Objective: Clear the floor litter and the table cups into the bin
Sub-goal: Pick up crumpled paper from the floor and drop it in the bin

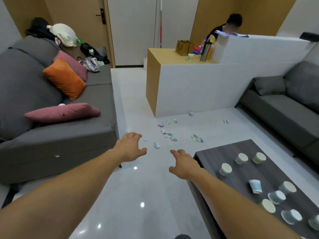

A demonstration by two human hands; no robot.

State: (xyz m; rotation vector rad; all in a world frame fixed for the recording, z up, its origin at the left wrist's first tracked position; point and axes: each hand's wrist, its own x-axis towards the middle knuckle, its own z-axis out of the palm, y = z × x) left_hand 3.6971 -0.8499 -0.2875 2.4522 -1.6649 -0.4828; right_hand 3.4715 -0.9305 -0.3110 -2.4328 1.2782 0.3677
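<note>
Glossy pale-grey tile floor (146,187), with ceiling lights mirrored in it as bright spots. Floor litter (168,135): small crumpled scraps, pastel blue, green and lilac, probably squashed paper cups, but too small to be sure. They're scattered loosely between the white partition (198,87) and the near corner of the table (224,156), with a few lying right at the partition's foot.

The table is low and rectangular, with a dark wood-grain top and a matte finish. Table cups (225,169) are spread apart across it: pale tapered paper cups, several standing mouth-down with the flat base up. One blue cup (255,186) lies on its side, dented. A few toward the near edge look flattened.

Left hand (131,146): arm stretched forward, palm down, fingers spread and slightly hooked, thumb out, holding nothing. Its fingertips sit just beside a lilac scrap (145,139) in frame, without touching it.

Right hand (183,163): same pose, fingers splayed and loosely bent, nothing in it, just off the table's near corner above bare floor.

Grey fabric sofa (51,140) on the left, coarse weave, boxy, carrying an orange cushion (64,78) and a flat pink cushion (62,112). A second grey sofa (284,114) is on the right.
</note>
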